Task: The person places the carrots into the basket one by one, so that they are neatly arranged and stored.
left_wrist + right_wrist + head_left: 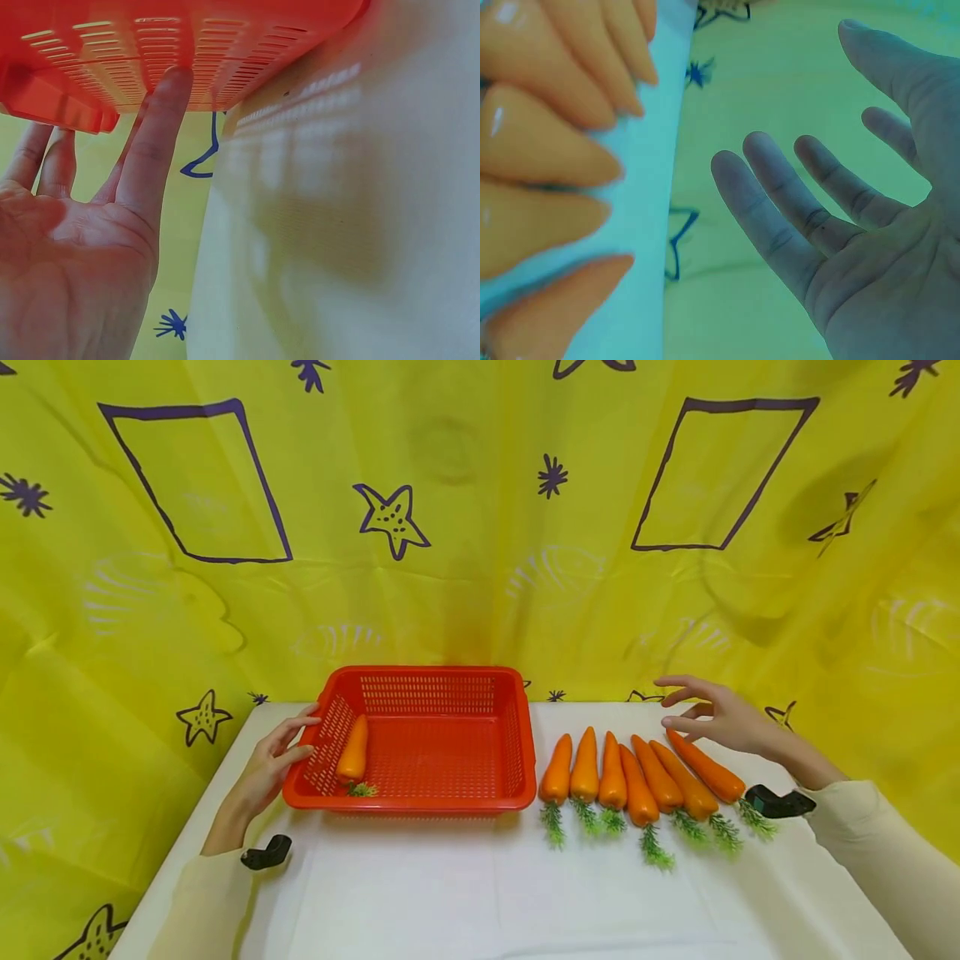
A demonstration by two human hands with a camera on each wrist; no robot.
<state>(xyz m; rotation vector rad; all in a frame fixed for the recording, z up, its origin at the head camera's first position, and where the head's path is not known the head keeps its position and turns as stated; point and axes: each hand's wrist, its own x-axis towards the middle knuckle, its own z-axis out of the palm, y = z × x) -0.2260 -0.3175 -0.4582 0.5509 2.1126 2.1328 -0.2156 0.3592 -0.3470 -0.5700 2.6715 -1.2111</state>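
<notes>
My left hand touches the left side of a red plastic basket, its fingers extended against the slotted wall and rim. Inside the basket a carrot with a green leafy top lies along the left wall. My right hand hovers empty over the tips of the carrots at the right, fingers spread and loosely bent. Nearest to it is the rightmost carrot. Several more carrots lie side by side in a row, tips away from me and green tops towards me.
A white-covered table carries the basket and the carrots. Behind it hangs a yellow curtain with dark star drawings, close to the basket's back rim. The carrot row begins just right of the basket.
</notes>
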